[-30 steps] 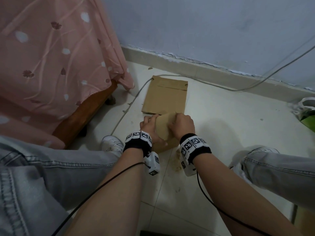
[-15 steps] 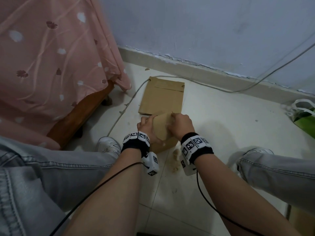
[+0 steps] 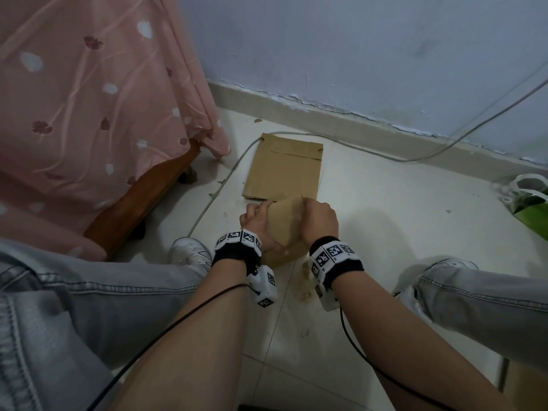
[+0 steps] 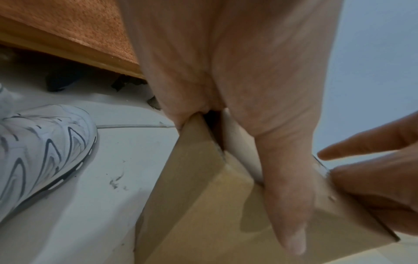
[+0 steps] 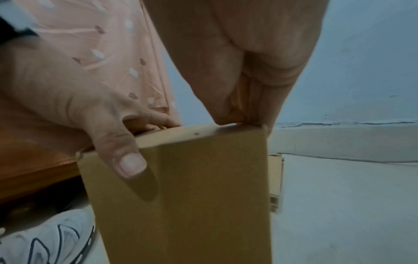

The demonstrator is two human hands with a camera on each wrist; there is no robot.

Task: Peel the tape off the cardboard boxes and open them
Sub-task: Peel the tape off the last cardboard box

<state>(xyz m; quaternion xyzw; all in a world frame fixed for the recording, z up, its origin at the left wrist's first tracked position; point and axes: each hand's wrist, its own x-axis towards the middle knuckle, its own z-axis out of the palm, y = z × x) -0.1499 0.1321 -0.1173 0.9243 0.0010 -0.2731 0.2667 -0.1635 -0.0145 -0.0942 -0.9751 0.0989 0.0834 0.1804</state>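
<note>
A small brown cardboard box [image 3: 286,229] stands on the tiled floor between my knees, tilted. My left hand [image 3: 255,219] grips its left side, with the thumb [image 4: 289,205] lying across the near face of the box [image 4: 203,205]. My right hand [image 3: 318,219] grips the top right edge, its fingers curled over the box [image 5: 192,196] corner. In the right wrist view my left hand [image 5: 68,98] clasps the top left edge. A pale strip [image 4: 239,142] shows under the left thumb; flap or tape, I cannot tell. A flattened cardboard box [image 3: 284,170] lies just beyond.
A bed with a pink flowered cover [image 3: 89,99] and a wooden frame [image 3: 142,203] stands at the left. A white cable [image 3: 216,197] runs along the floor to the wall. A green bag [image 3: 530,209] sits at the right. My white shoes [image 3: 189,252] flank the box; cardboard scraps [image 3: 305,280] lie near.
Both hands keep their hold on the small box and have barely moved. My head view has shifted slightly.
</note>
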